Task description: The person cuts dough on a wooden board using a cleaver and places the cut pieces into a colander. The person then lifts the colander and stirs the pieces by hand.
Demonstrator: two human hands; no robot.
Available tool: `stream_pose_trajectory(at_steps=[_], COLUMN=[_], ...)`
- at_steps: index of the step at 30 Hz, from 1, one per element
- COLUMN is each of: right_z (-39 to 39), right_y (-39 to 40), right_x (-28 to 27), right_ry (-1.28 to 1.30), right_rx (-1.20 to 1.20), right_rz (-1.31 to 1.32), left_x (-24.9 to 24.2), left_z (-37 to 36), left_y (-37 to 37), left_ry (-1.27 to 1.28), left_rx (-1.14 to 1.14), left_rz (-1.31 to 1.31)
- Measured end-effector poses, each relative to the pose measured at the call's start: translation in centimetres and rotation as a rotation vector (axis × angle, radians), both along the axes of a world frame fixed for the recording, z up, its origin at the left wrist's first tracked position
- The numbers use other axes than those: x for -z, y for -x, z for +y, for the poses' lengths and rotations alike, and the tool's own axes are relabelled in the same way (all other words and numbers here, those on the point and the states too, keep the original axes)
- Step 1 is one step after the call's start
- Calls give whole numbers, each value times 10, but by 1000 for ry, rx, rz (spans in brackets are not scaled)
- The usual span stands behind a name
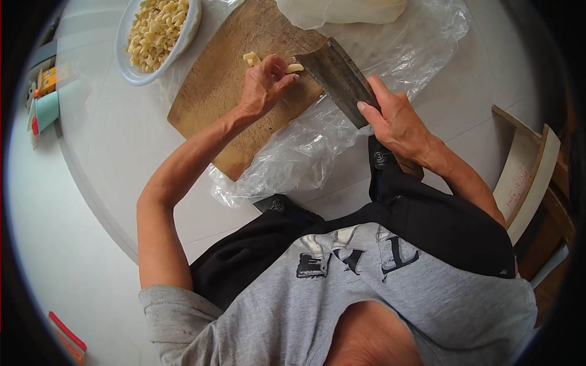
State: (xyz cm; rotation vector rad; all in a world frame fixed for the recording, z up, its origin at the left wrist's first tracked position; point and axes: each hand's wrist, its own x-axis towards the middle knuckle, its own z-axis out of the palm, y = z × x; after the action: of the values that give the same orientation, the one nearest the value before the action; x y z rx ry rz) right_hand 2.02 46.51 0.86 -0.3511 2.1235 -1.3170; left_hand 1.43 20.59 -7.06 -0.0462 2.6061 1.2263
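Left grip (264,82) pinches a small pale piece (295,68), likely soft and light. Right grip (397,122) is wrapped around the heavy cleaver (339,76); hold its handle.

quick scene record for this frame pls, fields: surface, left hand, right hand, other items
surface: brown wooden cutting board lying on clear plastic sheet
left hand: left hand pinching a small pale food piece on the board
right hand: right hand gripping a grey steel cleaver, blade beside the piece
other items: pale blue bowl filled with pale diced pieces, beyond the board
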Motion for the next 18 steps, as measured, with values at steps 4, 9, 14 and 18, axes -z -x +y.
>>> stream_pose_trajectory(at_steps=[4,9,14,18], right_z=[-2,-4,-11,-21], right_y=[-1,-2,0,3], right_x=[0,-1,-11,-1], right_ry=[-23,-45,-160,-132], right_rx=[-54,-75,-122,-164], right_rz=[9,-13,-63,135], left_x=[4,6,4,12], left_z=[3,5,9,11], left_y=[5,7,8,4], left_ry=[-3,30,31,-28], left_rx=[-24,-50,-66,-124], left_rz=[-13,6,-4,34])
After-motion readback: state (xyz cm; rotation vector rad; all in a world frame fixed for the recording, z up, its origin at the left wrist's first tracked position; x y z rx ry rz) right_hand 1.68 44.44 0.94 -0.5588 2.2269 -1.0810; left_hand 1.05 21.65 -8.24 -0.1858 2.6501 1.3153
